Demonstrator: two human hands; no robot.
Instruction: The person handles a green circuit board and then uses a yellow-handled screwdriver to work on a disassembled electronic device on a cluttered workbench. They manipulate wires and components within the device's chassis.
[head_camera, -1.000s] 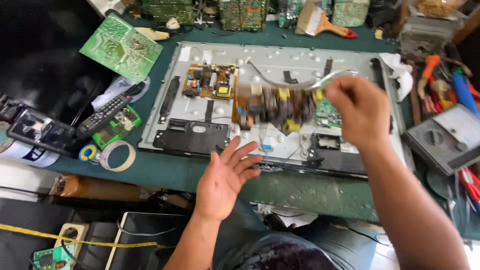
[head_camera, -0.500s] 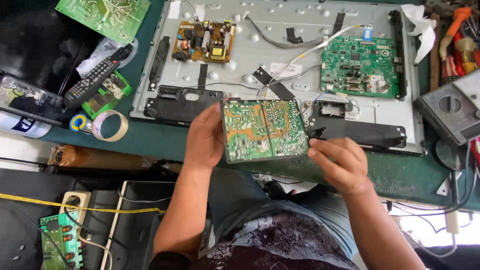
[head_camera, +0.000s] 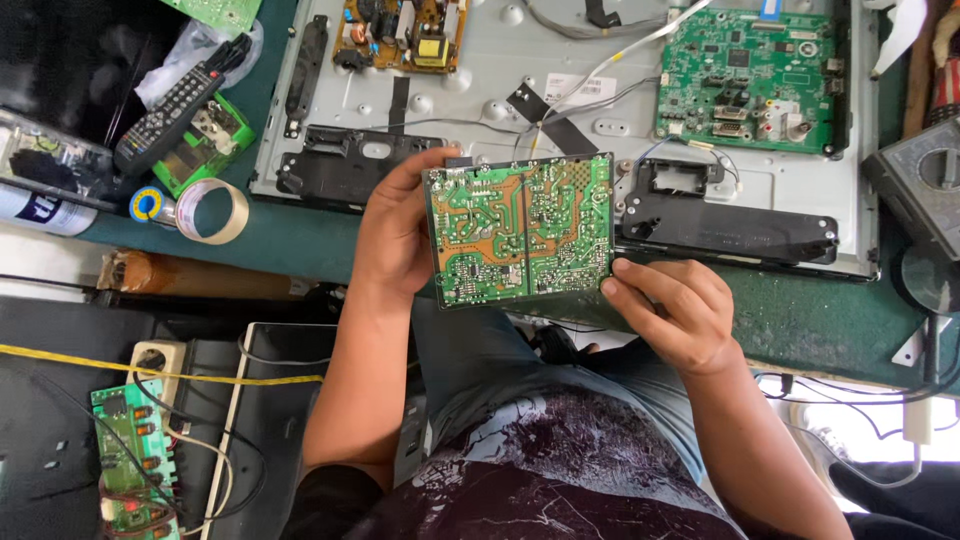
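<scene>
A green circuit board (head_camera: 520, 230), solder side up, is held above the near edge of the worktop (head_camera: 800, 320). The left hand (head_camera: 395, 235) grips its left edge; the right hand (head_camera: 670, 310) pinches its lower right corner.

white rectangular label (head_camera: 583, 89) on grey metal panel (head_camera: 480, 60), above held board
</scene>
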